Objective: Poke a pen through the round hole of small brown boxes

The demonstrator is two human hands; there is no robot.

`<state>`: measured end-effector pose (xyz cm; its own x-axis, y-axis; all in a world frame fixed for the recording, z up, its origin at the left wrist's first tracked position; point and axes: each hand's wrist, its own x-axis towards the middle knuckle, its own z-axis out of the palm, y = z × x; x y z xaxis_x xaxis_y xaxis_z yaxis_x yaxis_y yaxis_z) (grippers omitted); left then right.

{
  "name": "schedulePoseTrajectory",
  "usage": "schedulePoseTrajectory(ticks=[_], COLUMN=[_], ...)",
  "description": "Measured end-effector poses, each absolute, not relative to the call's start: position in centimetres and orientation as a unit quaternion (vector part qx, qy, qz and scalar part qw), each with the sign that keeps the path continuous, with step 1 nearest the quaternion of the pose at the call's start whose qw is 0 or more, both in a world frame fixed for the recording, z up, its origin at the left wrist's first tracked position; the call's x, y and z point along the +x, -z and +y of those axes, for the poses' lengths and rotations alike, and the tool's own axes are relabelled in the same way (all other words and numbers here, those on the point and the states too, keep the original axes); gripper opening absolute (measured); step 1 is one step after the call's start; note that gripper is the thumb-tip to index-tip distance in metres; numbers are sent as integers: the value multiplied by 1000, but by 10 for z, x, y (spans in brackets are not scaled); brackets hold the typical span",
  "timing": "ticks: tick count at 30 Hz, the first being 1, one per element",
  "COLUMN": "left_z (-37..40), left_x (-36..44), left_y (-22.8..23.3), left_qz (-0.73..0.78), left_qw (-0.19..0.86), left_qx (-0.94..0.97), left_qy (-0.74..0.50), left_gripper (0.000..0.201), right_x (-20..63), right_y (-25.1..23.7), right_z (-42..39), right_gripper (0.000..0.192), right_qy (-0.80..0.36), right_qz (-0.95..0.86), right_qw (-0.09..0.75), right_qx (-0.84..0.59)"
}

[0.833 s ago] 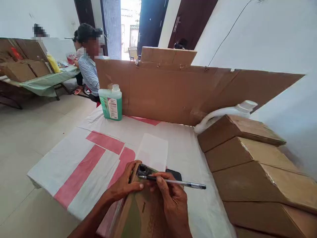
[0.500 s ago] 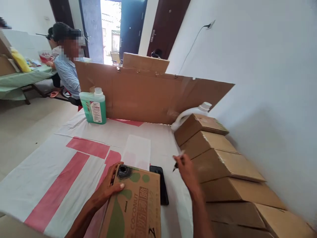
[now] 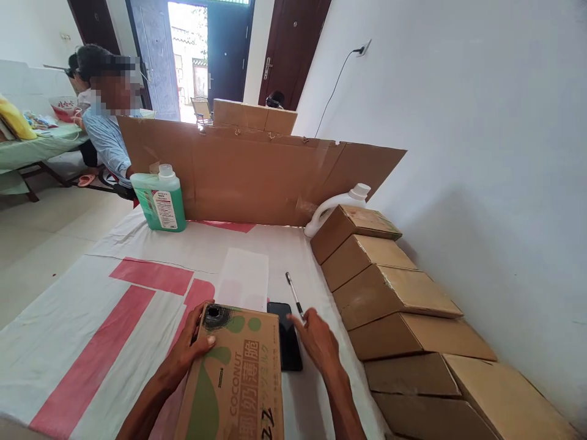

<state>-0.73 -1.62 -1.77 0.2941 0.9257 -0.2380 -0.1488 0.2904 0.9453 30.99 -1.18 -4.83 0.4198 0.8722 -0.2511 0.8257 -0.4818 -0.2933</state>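
A brown carton (image 3: 238, 379) printed with green shapes and the word COCONUT lies on the table in front of me. My left hand (image 3: 190, 345) grips its far left corner, beside a black smudged spot (image 3: 213, 316). My right hand (image 3: 316, 339) hovers over the near end of a black phone (image 3: 285, 336) lying right of the carton. Its thumb and forefinger pinch the near end of a pen (image 3: 293, 293), whose length lies low along the cloth and points away from me.
A white sheet (image 3: 243, 278) lies beyond the carton on the white and pink cloth (image 3: 92, 318). Brown boxes (image 3: 389, 293) line the right wall. A cardboard screen (image 3: 257, 171), a green bottle (image 3: 160, 198) and a white jug (image 3: 337, 205) stand behind. A person (image 3: 107, 128) sits at far left.
My right hand lifted the pen off the carton's corner, swung it right, then brought it down onto the cloth beside the phone. My left hand stayed on the carton.
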Motion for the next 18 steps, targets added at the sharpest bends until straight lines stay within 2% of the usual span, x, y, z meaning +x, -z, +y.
schedulePoseTrajectory(ticks=[6,13,15,18], left_z=[-15,-19,-22,-24], left_x=[1,-3,-5,-6], left_y=[19,9,6,4], left_qz=[435,419,414,401], left_qw=[672,633,632,639], left_qx=[428,469,471,477], left_qy=[-420,-451,-455,-451], left_gripper=[89,85,85,83], right_x=[263,263,267,275], right_y=[65,63,58,38], right_z=[-44,-43,-54,-78], right_gripper=[42,41,50,71], right_qy=[-228,-328,-372,-513], right_qz=[-426,-375,-352,-206], right_qw=[173,316,372,524], right_qx=[-858,-808,-774,-648])
